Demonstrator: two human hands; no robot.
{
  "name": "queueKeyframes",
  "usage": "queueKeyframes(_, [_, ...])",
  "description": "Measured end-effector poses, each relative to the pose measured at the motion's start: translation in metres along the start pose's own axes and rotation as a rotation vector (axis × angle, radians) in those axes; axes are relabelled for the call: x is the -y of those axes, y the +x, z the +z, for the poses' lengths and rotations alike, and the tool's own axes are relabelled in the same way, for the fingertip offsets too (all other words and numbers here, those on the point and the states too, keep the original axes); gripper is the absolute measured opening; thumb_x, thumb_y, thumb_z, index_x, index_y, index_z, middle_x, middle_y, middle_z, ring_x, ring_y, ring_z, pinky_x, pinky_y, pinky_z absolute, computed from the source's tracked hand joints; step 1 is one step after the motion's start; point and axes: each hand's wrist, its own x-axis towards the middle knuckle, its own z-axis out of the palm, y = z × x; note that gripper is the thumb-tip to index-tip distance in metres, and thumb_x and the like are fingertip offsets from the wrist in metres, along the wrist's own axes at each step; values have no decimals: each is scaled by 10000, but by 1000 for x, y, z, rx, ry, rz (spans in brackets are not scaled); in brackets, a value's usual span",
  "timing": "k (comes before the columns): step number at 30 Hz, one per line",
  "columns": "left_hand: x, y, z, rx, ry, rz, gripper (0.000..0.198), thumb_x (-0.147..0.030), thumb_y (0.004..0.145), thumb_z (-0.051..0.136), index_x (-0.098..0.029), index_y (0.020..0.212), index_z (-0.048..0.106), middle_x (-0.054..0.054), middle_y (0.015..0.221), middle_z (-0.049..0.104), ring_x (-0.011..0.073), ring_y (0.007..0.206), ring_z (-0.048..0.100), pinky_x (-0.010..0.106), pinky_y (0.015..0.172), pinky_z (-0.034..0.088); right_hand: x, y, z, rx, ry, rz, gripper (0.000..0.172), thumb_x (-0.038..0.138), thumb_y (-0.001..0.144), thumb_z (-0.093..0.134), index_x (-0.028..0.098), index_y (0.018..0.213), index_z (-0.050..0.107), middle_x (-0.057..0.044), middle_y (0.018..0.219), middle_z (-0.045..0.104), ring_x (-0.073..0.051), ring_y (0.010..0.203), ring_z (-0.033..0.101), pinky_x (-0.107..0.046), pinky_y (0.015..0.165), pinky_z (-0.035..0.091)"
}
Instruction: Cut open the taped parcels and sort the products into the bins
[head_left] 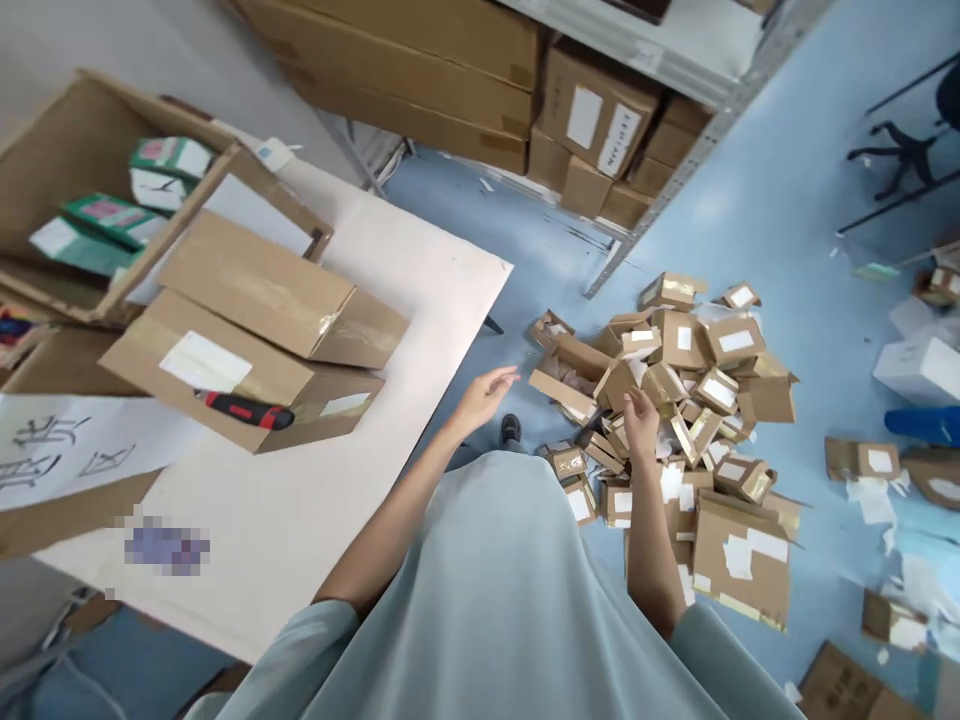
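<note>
My left hand [486, 392] hangs in the air just past the corner of the white table [390, 300], fingers stretched out and apart, holding nothing. My right hand [641, 420] reaches down over a heap of small brown cardboard boxes [690, 390] on the blue floor; its fingers are loosely curled and I see nothing in them. On the table lie two taped cardboard boxes [255, 330], stacked, with a red-and-black utility knife [244, 410] resting on the lower one.
An open carton [67, 170] with green-and-white packets stands at the table's back left. Metal shelving [600, 110] with large cartons lines the far side. Loose boxes and white paper scraps [870, 470] litter the floor at right. A chair base [900, 150] shows at far right.
</note>
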Motion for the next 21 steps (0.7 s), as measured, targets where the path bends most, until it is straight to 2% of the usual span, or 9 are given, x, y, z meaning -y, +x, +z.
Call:
queueKeyframes(4, [19, -55, -33, -155, -86, -1, 660, -705, 1051, 625, -184, 1431, 767, 163, 1387, 846, 342, 1377, 777, 526, 1281, 548, 37, 0, 83, 291, -40, -83, 752, 786, 897, 653, 144, 1252, 818, -278, 1368, 834, -433, 1339, 792, -609, 1176, 620])
queueKeyframes(7, [26, -103, -62, -345, -160, 5, 701, -766, 1044, 632, -193, 1420, 778, 159, 1371, 852, 338, 1347, 789, 528, 1266, 561, 73, -6, 148, 462, -57, -181, 740, 801, 896, 656, 161, 1225, 826, -269, 1365, 839, -425, 1304, 810, -607, 1152, 640])
queueKeyframes(11, [38, -168, -105, -642, -253, 35, 694, -784, 1031, 672, -199, 1381, 799, 157, 1323, 863, 322, 1264, 816, 520, 1223, 593, 138, -32, 223, 685, -39, -346, 757, 812, 937, 650, 163, 1293, 811, -266, 1401, 825, -415, 1325, 801, -612, 1162, 640])
queueKeyframes(14, [55, -209, -140, -907, -289, 47, 644, -758, 1012, 718, -199, 1317, 815, 153, 1260, 873, 302, 1165, 829, 502, 1152, 629, 191, -69, 270, 832, 17, -464, 689, 764, 989, 665, 184, 1337, 798, -241, 1427, 818, -390, 1348, 790, -580, 1161, 646])
queueKeyframes(17, [75, -236, -173, -1149, -301, 31, 572, -707, 994, 746, -195, 1241, 816, 133, 1166, 875, 274, 1032, 831, 462, 1040, 666, 237, -120, 310, 955, 56, -568, 581, 717, 1032, 669, 211, 1282, 808, -190, 1330, 854, -343, 1223, 827, -513, 1062, 687])
queueKeyframes(19, [87, -244, -191, -1233, -292, 28, 515, -652, 996, 748, -194, 1222, 814, 118, 1119, 868, 258, 974, 825, 435, 983, 674, 261, -156, 334, 1008, 30, -665, 525, 695, 1051, 668, 224, 1227, 816, -154, 1240, 867, -312, 1107, 838, -464, 972, 701])
queueKeyframes(21, [96, -246, -205, -1251, -275, 36, 458, -596, 1007, 737, -198, 1218, 815, 114, 1115, 864, 251, 957, 819, 421, 964, 673, 279, -191, 356, 1011, -48, -825, 467, 653, 1058, 703, 232, 1223, 821, -134, 1233, 855, -298, 1075, 821, -447, 966, 689])
